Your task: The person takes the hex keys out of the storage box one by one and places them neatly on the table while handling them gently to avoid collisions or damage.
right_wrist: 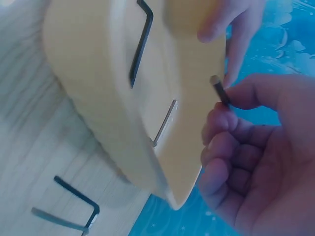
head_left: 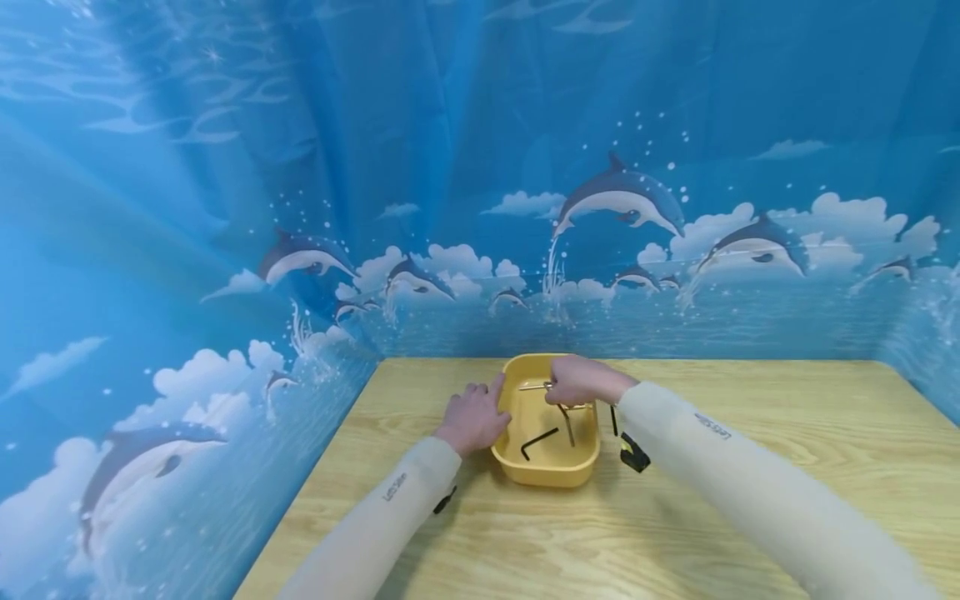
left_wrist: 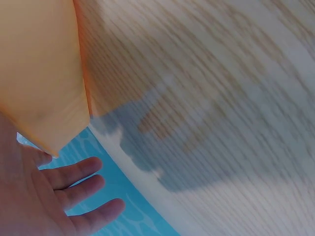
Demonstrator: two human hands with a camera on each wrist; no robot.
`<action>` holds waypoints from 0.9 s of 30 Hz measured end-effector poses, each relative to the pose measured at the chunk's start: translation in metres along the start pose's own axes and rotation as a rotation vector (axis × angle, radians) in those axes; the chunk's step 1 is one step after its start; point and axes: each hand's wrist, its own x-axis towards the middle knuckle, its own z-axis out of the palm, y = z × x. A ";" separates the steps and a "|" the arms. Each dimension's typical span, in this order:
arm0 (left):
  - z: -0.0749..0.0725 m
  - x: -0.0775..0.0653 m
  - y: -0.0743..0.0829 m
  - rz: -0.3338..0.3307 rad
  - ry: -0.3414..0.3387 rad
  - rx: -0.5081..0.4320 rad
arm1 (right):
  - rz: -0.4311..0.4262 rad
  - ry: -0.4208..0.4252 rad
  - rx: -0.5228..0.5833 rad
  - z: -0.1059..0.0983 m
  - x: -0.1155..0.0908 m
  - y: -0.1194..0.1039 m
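A yellow plastic tub point(head_left: 551, 477) stands on the table. My left hand point(head_left: 474, 417) holds its left wall at the rim, with the thumb inside and a finger outside; the other fingers point(left_wrist: 81, 194) extend loosely beside the tub. Over the tub's far right part, my right hand point(head_left: 581, 381) pinches a hex key point(right_wrist: 220, 90) between thumb and forefinger, its other fingers curled. Only a short end of that key shows in the right wrist view. A black hex key point(head_left: 538, 442) lies in the near part of the tub, with another hex key point(head_left: 567, 427) to its right.
On the wooden table point(head_left: 750, 467), right of the tub, lies a black hex key point(right_wrist: 78, 194) with a greyer one point(right_wrist: 59, 220) beside it. A black-and-yellow device point(head_left: 633, 454) hangs under the right sleeve point(head_left: 720, 450). A blue dolphin-print curtain point(head_left: 480, 167) borders the table.
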 end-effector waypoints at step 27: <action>-0.001 -0.002 0.000 0.013 -0.001 -0.047 | 0.056 0.280 0.104 0.007 -0.083 0.094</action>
